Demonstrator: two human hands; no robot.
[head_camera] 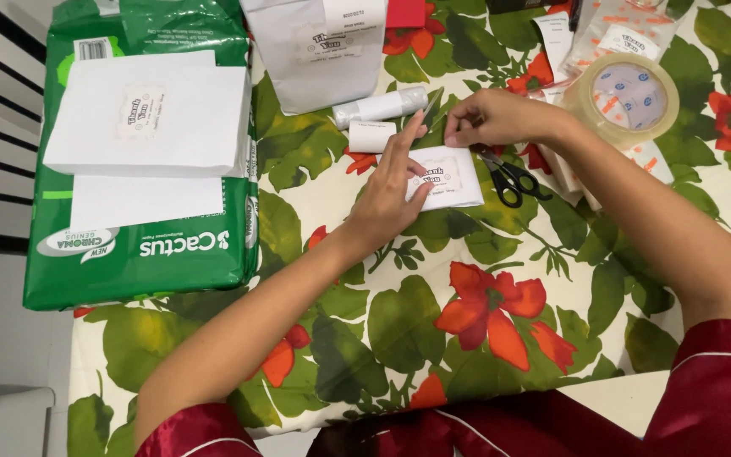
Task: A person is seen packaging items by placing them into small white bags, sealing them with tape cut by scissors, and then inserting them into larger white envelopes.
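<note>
We press our left hand flat, fingers spread, on the small white packet, which lies near the middle of the table's far half. Our right hand pinches the packet's far edge, fingertips closed on it. With only 2 light holds, the packet could slide on the slick floral cloth. The scissors touch its right side and may snag. The tape roll sits toward the far right corner.
</note>
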